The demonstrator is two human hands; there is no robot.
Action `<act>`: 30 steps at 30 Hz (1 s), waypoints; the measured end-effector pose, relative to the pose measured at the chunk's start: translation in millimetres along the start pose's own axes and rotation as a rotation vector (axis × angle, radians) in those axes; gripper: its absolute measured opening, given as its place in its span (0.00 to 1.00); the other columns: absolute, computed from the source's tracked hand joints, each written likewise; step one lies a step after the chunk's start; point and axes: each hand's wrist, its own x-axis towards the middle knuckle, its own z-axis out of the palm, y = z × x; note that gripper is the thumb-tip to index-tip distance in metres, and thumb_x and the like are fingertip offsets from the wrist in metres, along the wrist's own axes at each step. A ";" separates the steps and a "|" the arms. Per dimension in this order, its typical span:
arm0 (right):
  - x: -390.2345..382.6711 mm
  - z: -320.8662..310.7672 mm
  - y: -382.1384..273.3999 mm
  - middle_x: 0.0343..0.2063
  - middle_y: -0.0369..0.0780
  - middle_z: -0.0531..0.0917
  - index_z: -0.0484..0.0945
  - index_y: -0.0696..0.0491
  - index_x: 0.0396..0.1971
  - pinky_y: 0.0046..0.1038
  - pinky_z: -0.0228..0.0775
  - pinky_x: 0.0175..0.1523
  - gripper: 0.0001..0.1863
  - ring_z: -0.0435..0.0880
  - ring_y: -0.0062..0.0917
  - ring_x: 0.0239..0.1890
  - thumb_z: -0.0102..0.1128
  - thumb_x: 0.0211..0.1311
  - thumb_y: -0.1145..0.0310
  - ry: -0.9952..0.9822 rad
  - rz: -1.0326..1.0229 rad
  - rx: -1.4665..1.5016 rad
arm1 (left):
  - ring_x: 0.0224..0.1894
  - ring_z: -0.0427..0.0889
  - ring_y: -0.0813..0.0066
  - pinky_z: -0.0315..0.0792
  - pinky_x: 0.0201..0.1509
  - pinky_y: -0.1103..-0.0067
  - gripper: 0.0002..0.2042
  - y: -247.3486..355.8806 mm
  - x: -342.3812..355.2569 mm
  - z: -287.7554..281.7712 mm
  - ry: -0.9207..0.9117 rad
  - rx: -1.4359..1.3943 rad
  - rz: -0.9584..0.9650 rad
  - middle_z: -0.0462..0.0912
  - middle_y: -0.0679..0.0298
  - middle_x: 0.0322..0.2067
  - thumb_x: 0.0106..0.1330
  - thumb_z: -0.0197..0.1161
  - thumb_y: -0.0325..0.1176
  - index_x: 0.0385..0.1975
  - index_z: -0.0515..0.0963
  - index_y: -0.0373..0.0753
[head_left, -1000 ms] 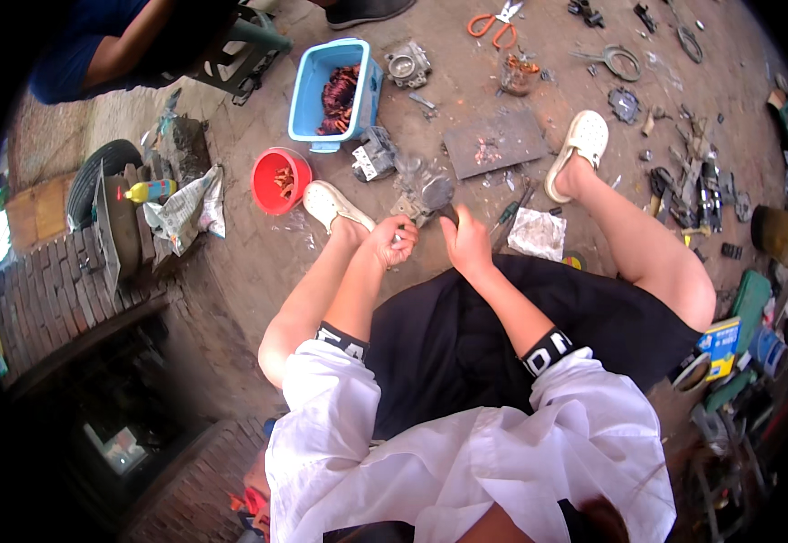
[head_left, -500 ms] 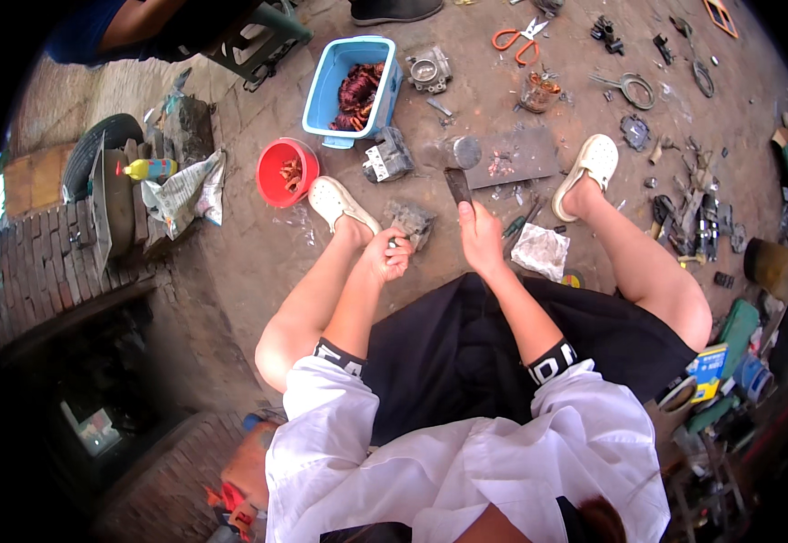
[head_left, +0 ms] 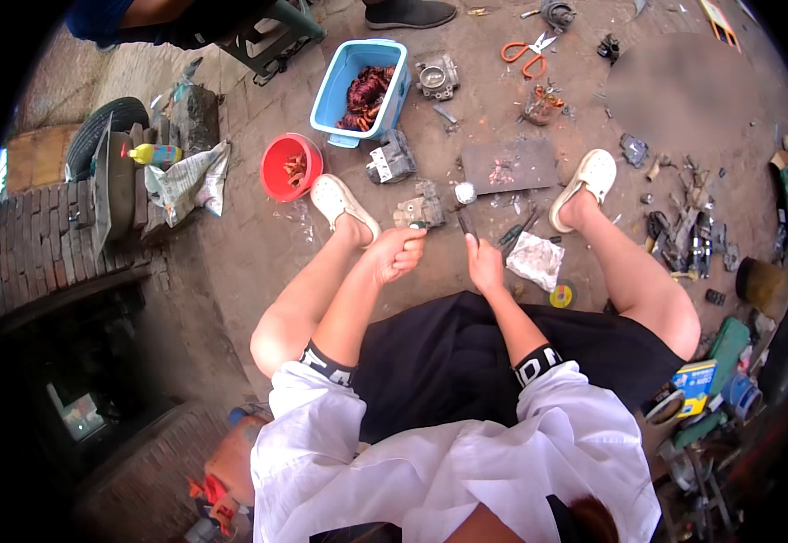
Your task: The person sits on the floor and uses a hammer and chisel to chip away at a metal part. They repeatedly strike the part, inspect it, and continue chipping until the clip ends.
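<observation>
My right hand (head_left: 484, 265) is closed round the dark handle of a hammer (head_left: 465, 217). Its pale round head points away from me, just short of a flat metal plate (head_left: 525, 170). My left hand (head_left: 398, 257) is a fist at the near edge of a grey cast-metal part (head_left: 409, 213) on the ground. A small dark green bit shows at that fist, but the fingers hide most of what they hold. A dark metal casing with a white connector (head_left: 390, 159) lies beyond the metal part.
Ahead stand a blue tub (head_left: 328, 113) of copper-coloured windings and a red bucket (head_left: 265, 172) of scraps. Orange-handled scissors (head_left: 525, 61), a white crumpled packet (head_left: 536, 261) and a yellow disc (head_left: 561, 295) lie around. Loose parts (head_left: 683, 231) litter the right. Another person's shoe (head_left: 409, 13) shows at top.
The hammer has swung down from its raised position, its head now lower and nearer me. My left fist has shifted right and slightly up, beside the metal part, now seen more sharply.
</observation>
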 end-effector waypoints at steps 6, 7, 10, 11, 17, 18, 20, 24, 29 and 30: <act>5.6 -8.6 -19.5 0.21 0.58 0.75 0.73 0.62 0.22 0.46 0.63 0.35 0.28 0.75 0.53 0.31 0.39 0.64 0.50 0.115 -0.083 0.130 | 0.22 0.78 0.65 0.71 0.24 0.74 0.13 7.9 -0.7 1.7 0.719 1.426 0.840 0.79 0.59 0.20 0.56 0.59 0.39 0.21 0.74 0.34; 5.4 -7.0 -15.5 0.21 0.58 0.75 0.73 0.62 0.22 0.46 0.63 0.35 0.29 0.75 0.53 0.31 0.39 0.64 0.49 0.104 -0.049 0.133 | 0.27 0.79 0.63 0.72 0.30 0.73 0.12 10.9 2.3 11.1 0.753 1.618 0.669 0.80 0.57 0.25 0.54 0.60 0.39 0.24 0.76 0.34; 3.1 -1.5 0.8 0.22 0.58 0.75 0.74 0.62 0.22 0.46 0.64 0.37 0.30 0.75 0.53 0.32 0.39 0.64 0.48 0.078 0.051 0.116 | 0.40 0.80 0.58 0.73 0.42 0.71 0.13 14.7 28.3 31.9 0.750 2.010 0.137 0.81 0.54 0.35 0.49 0.61 0.38 0.31 0.79 0.35; 1.0 1.8 6.5 0.23 0.58 0.76 0.74 0.62 0.22 0.46 0.64 0.37 0.30 0.75 0.53 0.32 0.39 0.64 0.48 0.073 0.078 0.091 | 0.41 0.80 0.59 0.74 0.43 0.71 0.14 14.2 43.6 26.6 0.700 2.035 -0.017 0.80 0.54 0.37 0.49 0.61 0.37 0.33 0.80 0.36; -2.4 0.7 18.3 0.27 0.58 0.77 0.75 0.62 0.26 0.45 0.66 0.42 0.31 0.76 0.52 0.36 0.37 0.64 0.47 0.000 0.135 0.057 | 0.33 0.82 0.68 0.75 0.35 0.74 0.11 5.4 88.2 30.4 0.673 2.247 -0.168 0.82 0.55 0.30 0.48 0.56 0.30 0.29 0.79 0.34; 2.5 -2.9 20.4 0.28 0.57 0.77 0.75 0.62 0.27 0.45 0.66 0.43 0.31 0.76 0.52 0.37 0.36 0.64 0.47 -0.001 0.126 0.046 | 0.31 0.82 0.69 0.75 0.33 0.76 0.09 6.5 96.0 33.4 0.670 2.240 -0.196 0.82 0.56 0.28 0.49 0.56 0.30 0.27 0.79 0.34; -5.4 6.4 -11.6 0.24 0.57 0.76 0.74 0.62 0.24 0.44 0.65 0.38 0.29 0.75 0.52 0.33 0.39 0.63 0.48 -0.004 -0.005 0.152 | 0.27 0.81 0.72 0.75 0.29 0.77 0.06 14.2 121.5 -56.1 0.600 1.960 -0.363 0.80 0.58 0.26 0.50 0.56 0.30 0.23 0.78 0.36; 7.1 -30.0 -33.7 0.21 0.56 0.75 0.73 0.62 0.23 0.42 0.65 0.33 0.27 0.75 0.52 0.30 0.42 0.63 0.50 0.033 -0.093 0.277 | 0.18 0.73 0.81 0.73 0.20 0.85 0.06 35.7 111.3 -29.7 0.390 0.879 -0.607 0.73 0.63 0.19 0.55 0.54 0.30 0.19 0.71 0.36; 1.3 -46.4 -73.8 0.20 0.57 0.75 0.71 0.62 0.22 0.45 0.64 0.32 0.26 0.74 0.54 0.28 0.43 0.63 0.51 0.059 -0.200 0.398 | 0.18 0.73 0.79 0.75 0.22 0.89 0.05 2.3 88.5 -61.6 0.032 -0.693 -0.255 0.71 0.64 0.21 0.55 0.52 0.27 0.24 0.68 0.30; -0.3 -45.6 -76.8 0.20 0.57 0.75 0.71 0.62 0.22 0.45 0.64 0.32 0.26 0.74 0.54 0.28 0.43 0.63 0.51 0.060 -0.209 0.412 | 0.18 0.72 0.79 0.76 0.22 0.88 0.04 -11.3 92.1 -60.1 -0.037 -0.978 -0.076 0.71 0.65 0.20 0.55 0.52 0.26 0.22 0.67 0.32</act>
